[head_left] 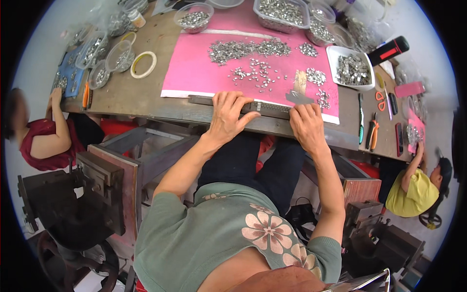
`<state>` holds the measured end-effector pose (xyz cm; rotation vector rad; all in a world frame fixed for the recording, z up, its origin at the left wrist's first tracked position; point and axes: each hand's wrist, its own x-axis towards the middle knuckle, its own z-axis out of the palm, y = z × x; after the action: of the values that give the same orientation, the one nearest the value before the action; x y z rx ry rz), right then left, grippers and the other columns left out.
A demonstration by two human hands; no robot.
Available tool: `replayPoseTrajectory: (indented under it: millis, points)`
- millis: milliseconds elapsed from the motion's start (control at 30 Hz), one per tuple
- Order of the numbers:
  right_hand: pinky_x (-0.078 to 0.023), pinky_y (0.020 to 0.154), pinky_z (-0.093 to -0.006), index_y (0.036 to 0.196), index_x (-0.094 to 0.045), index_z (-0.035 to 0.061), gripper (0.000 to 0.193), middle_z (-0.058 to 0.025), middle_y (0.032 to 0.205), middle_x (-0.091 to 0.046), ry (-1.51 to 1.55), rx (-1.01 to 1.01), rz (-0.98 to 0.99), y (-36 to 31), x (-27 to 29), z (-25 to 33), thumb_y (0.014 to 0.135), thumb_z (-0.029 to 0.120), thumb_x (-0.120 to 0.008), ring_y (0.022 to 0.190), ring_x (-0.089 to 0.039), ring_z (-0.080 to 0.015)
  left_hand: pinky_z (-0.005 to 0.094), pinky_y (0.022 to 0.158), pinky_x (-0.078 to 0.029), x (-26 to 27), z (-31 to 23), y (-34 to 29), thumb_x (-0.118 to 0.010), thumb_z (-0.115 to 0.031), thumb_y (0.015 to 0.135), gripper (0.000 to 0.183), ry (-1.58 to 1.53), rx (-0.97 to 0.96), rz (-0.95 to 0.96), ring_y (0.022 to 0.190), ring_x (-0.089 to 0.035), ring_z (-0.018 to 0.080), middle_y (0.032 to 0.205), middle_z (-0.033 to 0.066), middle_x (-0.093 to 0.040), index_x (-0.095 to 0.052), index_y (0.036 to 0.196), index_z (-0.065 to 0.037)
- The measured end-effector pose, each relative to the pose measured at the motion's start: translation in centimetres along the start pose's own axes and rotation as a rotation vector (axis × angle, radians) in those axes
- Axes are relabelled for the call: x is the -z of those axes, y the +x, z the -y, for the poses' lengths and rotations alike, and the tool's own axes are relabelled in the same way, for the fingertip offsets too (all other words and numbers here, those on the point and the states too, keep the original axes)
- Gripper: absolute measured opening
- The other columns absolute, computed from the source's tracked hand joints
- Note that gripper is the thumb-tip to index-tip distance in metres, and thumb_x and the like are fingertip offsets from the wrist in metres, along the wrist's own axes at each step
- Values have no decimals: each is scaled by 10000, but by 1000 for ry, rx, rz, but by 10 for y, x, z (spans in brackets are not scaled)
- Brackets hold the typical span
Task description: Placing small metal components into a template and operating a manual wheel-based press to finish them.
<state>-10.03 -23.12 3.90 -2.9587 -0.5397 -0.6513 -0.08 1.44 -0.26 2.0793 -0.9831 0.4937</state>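
Note:
A long, dark metal bar (276, 110) with small marks along its face lies at the table's front edge. My left hand (227, 113) grips its middle, fingers curled over the far side and thumb pointing right. My right hand (308, 125) holds the bar's right end, its fingers bent over the top. The bar rests along the near border of a pink sheet (189, 65). Loose small silver metal pieces (255, 73) are scattered on the sheet beyond my hands. A flat grey scraper-like piece (297, 97) lies just past my right hand.
A white tub (331, 56) of metal parts stands right of the sheet. Pliers (373, 131) and scissors (380, 100) lie farther right. A tape roll (143, 64) and clear bowls (119, 55) are at left. Co-workers sit at the left (44, 131) and right (413, 192).

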Motion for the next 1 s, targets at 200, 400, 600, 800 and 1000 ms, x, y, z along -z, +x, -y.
replayPoseTrajectory:
  millis: [200, 400, 600, 800, 1000]
  points:
    - [-445, 953, -452, 1119, -661, 4, 299, -115, 1190, -630, -118, -1, -55, -19, -7, 8, 825, 50, -693, 1074, -620, -281, 464, 988, -332, 19, 32, 19, -719, -161, 881, 94, 122, 88, -132, 978, -585, 228, 954, 18, -681, -723, 957, -106]
    - [-423, 930, -416, 1087, -682, 5, 259, -111, 1074, -661, 107, -108, -169, 0, -6, 7, 829, 9, -709, 1014, -630, -276, 542, 1017, -299, 29, 67, 36, -723, -168, 879, 67, 181, 147, -99, 949, -567, 231, 897, 10, -654, -730, 939, -138]
    - [-414, 820, -421, 943, -677, 67, 91, -92, 913, -606, 286, -198, -270, 77, -50, 20, 853, 54, -692, 904, -593, -287, 541, 1044, -285, 22, 72, 48, -751, -225, 864, 100, 195, 82, 33, 963, -573, 213, 895, -6, -649, -743, 933, -153]
    - [-399, 789, -432, 898, -683, 74, 87, -98, 888, -614, 200, -287, -138, 113, -81, 29, 849, 132, -725, 906, -588, -288, 551, 1037, -292, 17, 77, 51, -759, -239, 858, 107, 224, 72, 38, 961, -565, 225, 871, 3, -618, -728, 898, -145]
    - [-405, 788, -452, 873, -670, 59, 114, -121, 888, -642, 229, -338, -131, 110, -81, 24, 855, 163, -712, 878, -613, -319, 524, 1024, -311, 16, 71, 50, -727, -198, 881, 75, 227, 45, 27, 985, -562, 235, 898, 17, -624, -715, 921, -135]
